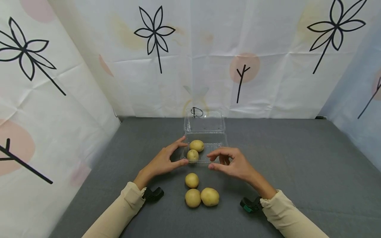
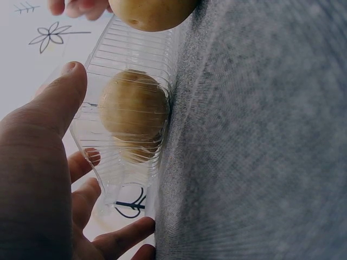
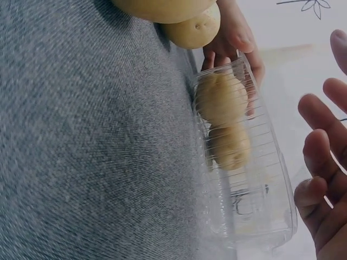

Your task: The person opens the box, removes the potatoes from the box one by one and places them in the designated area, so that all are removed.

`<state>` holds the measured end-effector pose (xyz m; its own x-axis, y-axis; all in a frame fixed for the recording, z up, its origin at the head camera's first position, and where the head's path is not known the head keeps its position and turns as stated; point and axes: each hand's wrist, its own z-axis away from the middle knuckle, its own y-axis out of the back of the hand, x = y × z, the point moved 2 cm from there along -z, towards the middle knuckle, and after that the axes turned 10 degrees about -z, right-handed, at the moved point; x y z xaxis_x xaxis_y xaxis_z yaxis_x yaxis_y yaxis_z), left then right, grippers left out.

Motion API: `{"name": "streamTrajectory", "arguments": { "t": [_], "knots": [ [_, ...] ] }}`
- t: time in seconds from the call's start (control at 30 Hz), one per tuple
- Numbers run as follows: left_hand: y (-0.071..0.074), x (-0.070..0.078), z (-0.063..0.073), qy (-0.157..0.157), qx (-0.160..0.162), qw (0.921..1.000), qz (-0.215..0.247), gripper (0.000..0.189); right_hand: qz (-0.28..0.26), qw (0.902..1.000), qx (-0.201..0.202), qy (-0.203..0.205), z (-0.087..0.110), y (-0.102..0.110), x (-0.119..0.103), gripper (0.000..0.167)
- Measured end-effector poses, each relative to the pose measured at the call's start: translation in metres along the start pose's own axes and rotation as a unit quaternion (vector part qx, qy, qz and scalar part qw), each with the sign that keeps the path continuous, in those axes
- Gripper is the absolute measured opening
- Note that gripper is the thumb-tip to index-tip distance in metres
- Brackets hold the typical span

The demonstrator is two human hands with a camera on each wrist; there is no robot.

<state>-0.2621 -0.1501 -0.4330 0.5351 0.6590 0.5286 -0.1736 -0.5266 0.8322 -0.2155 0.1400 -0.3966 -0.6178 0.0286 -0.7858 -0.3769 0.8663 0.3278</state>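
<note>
A clear plastic clamshell box (image 1: 212, 155) lies with its lid (image 1: 205, 124) folded back. Inside, on its left side, are two potatoes, a rear one (image 1: 196, 145) and a front one (image 1: 192, 155). My left hand (image 1: 163, 160) is at the box's left side, thumb near the front corner and fingers spread along the wall, seemingly touching it. Over the box's front right part hovers my right hand (image 1: 232, 162), fingers loosely bent and holding nothing. In the right wrist view its fingers (image 3: 317, 149) are apart from the box wall.
Closer to me, three more potatoes sit on the grey cloth: one (image 1: 191, 180) just before the box, then a left one (image 1: 192, 198) and a right one (image 1: 210, 197) side by side. A patterned white curtain (image 1: 208, 82) stands behind the table.
</note>
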Motion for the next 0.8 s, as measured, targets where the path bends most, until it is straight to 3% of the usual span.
{"name": "streamTrajectory", "arguments": {
  "t": [0.27,0.5,0.8],
  "knots": [
    [0.001,0.001,0.000,0.007,-0.002,1.0000,-0.002,0.065,0.041,0.9985,0.035,0.011,-0.002,0.001,0.005,0.031],
    [0.000,0.000,0.000,0.007,-0.003,1.0000,-0.006,0.065,0.055,0.9971,0.034,-0.039,-0.008,-0.002,0.009,0.028],
    [-0.001,-0.001,-0.001,0.003,-0.003,1.0000,-0.004,0.065,0.055,0.9955,0.024,-0.073,-0.023,-0.009,0.014,0.026]
  ]
}}
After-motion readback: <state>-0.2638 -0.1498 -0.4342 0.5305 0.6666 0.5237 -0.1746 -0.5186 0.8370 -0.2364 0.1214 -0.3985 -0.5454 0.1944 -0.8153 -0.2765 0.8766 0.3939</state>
